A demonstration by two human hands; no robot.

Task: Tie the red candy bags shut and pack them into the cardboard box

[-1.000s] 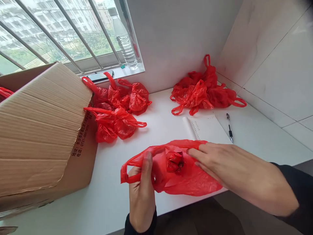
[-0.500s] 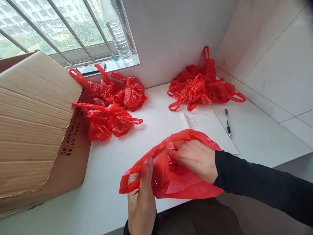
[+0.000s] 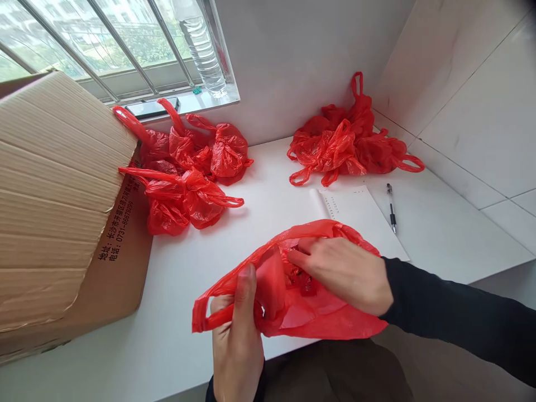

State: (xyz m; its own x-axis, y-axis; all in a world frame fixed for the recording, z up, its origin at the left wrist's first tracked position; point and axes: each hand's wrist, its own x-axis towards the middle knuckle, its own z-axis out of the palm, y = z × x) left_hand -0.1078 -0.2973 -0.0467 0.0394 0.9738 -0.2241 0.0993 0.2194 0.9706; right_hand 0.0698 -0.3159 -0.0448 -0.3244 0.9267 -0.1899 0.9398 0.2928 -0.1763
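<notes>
An open red plastic bag (image 3: pixel 330 326) is spread near the table's front edge. My left hand (image 3: pixel 238 335) is closed around its left handle and rim, thumb on top. My right hand (image 3: pixel 339 271) reaches into the bag's mouth from the right, its fingers bent and closed. Small shiny red packets (image 3: pixel 295 276) lie inside, right by those fingertips. Whatever the right fingers pinch, if anything, is hidden.
Tied red bags (image 3: pixel 196 192) are heaped beside a cardboard box (image 3: pixel 54 212) on the left. More tied red bags (image 3: pixel 347 142) lie at the back right. Nearby are a notepad (image 3: pixel 360 212) and a pen (image 3: pixel 391 209). A water bottle (image 3: pixel 205 56) and a phone (image 3: pixel 153 107) occupy the sill.
My right hand has shifted slightly right inside the bag, showing more of the packets. My left hand and the gripped handle have moved a little left. The view has tilted slightly.
</notes>
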